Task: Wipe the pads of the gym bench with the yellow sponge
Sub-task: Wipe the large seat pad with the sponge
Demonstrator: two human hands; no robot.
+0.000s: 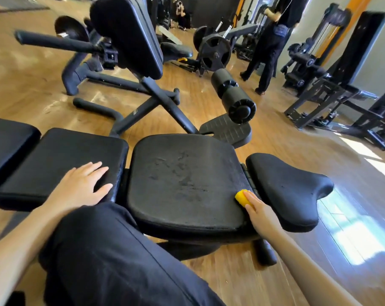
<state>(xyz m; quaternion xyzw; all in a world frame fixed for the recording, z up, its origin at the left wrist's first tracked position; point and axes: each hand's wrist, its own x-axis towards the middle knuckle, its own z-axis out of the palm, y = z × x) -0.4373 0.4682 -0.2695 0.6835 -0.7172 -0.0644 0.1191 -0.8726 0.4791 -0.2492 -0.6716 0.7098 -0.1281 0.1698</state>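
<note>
Right hand [261,212] fingers press yellow sponge [242,197] at middle pad's [182,180] right edge — left hand [81,186] fingers spread flat.

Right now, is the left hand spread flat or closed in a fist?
Spread flat. The left hand lies palm down on the left pad, fingers extended and slightly apart, holding nothing.

We see bright daylight pouring in from the right, leaving glaring white patches on the wooden floor [361,239]. The wide lens bends the edges, and the far machines [332,69] look soft and slightly smeared.
</note>
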